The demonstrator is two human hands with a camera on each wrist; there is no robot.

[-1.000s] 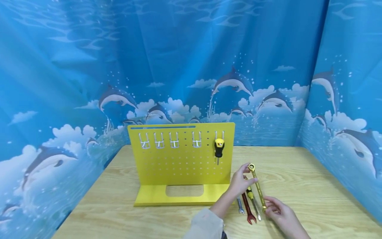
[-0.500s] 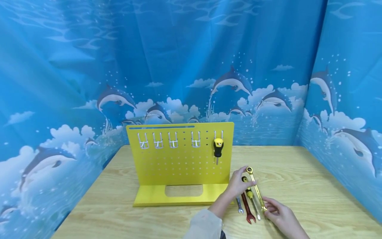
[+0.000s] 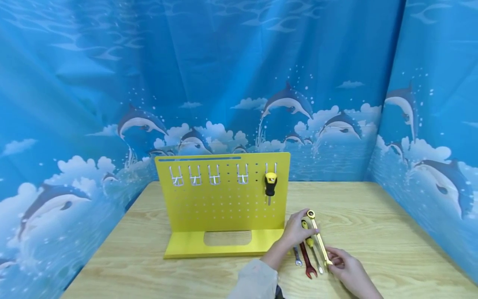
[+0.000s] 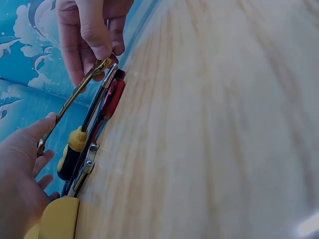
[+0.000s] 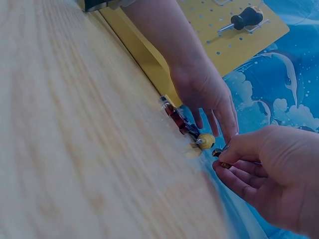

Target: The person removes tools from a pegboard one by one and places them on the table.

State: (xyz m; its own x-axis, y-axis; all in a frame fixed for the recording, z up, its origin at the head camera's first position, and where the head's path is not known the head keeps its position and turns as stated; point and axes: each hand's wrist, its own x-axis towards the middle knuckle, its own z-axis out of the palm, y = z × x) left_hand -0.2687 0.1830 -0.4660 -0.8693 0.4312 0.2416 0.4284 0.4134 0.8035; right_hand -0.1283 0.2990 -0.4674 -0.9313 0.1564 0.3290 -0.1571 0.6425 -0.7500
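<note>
A gold ring-and-open-end wrench is held between both hands, slanting over the right side of the table. My left hand pinches it near the ring end, thumb along the shaft. At the open end, the thumb and fingers of my right hand grip it. In the left wrist view the gold wrench runs from one hand to the other, beside a row of tools. That row holds a yellow-black screwdriver, a red wrench and a small silver wrench, partly hidden by my left hand.
A yellow pegboard stand stands left of the tools. A stubby screwdriver hangs at its right; several other wire hooks on it carry nothing. A dolphin-print curtain closes the back and sides of the wooden table.
The gold wrench's ring end has dipped slightly with my left hand, while my right hand keeps its hold. The whole head view has shifted a little.
</note>
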